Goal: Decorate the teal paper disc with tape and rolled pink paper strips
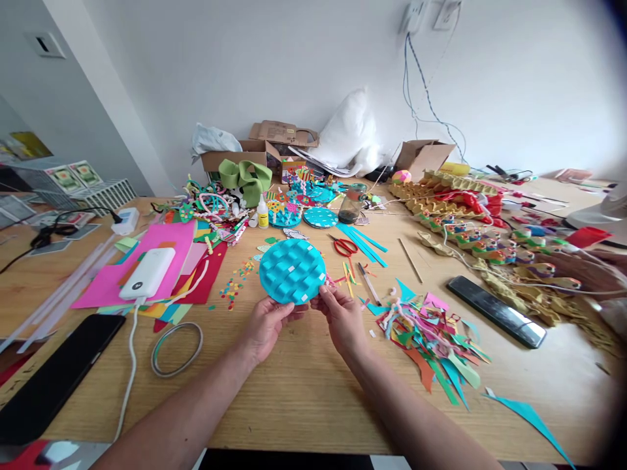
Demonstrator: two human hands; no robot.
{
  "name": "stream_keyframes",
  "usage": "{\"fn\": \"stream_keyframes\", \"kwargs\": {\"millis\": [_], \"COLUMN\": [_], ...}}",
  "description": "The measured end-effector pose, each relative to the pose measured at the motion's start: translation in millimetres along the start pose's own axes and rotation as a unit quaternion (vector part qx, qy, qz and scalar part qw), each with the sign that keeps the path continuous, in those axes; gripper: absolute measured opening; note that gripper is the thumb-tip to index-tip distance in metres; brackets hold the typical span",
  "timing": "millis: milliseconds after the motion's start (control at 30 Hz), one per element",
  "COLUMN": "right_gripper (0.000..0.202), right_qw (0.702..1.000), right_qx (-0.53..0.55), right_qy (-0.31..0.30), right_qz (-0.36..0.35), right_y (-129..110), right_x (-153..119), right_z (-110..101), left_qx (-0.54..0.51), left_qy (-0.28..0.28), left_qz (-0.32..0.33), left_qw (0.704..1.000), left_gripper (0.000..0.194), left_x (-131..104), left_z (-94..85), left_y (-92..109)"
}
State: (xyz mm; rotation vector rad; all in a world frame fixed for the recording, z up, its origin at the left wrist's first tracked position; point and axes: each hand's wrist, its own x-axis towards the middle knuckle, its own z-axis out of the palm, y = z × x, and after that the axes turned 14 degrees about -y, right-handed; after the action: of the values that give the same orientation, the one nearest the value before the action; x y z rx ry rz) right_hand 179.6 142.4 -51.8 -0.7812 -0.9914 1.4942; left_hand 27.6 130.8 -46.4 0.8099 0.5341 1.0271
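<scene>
Between my two hands is a round blue paper disc (289,275) with raised woven strips and a few small white squares on it, tilted up towards me. My left hand (267,324) pinches its lower left edge, thumb on the front. At the lower right edge, my right hand (341,318) grips it between thumb and fingers. Just beyond the disc lie red-handled scissors (344,246), blue paper strips (363,244) and a pen (369,283). Small coloured paper dots (234,287) are scattered to its left. Another blue disc with white marks (321,217) lies farther back.
Paper scraps (434,339) are heaped right of my hands, near a black phone (496,311). A white power bank (147,273) rests on pink paper (105,282) at left. Behind stand a glue bottle (263,213) and a glass jar (352,202). A person's hand (588,269) shows at far right.
</scene>
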Motion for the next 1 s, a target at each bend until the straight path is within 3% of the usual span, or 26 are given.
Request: {"fn": "stream_keyframes", "kwargs": {"millis": [200,433,500,700,1000], "right_gripper": [0.035,0.029,0.034,0.020,0.022], "right_qw": [0.997,0.955,0.946,0.924,0.905], "right_qx": [-0.076,-0.283,-0.311,-0.368,-0.410], "right_qy": [-0.009,0.007,-0.014,-0.104,-0.111], "right_qz": [0.005,-0.093,-0.087,-0.027,0.019], "right_y": [0,-5,-4,1,1], "right_x": [-1,-11,-14,-18,-18], "right_z": [-1,5,7,8,9], "left_qx": [-0.025,-0.029,-0.027,-0.018,0.002], "left_qy": [0.023,0.055,0.057,0.042,0.020], "left_qz": [0.022,0.043,0.039,0.037,0.036], "left_qw": [0.999,0.997,0.997,0.998,0.999], "left_gripper": [0.028,0.026,0.027,0.025,0.025], "left_x": [3,5,4,4,4], "left_z": [-1.2,-5.8,-5.8,-6.8,-10.5], "left_y": [4,7,8,6,2]}}
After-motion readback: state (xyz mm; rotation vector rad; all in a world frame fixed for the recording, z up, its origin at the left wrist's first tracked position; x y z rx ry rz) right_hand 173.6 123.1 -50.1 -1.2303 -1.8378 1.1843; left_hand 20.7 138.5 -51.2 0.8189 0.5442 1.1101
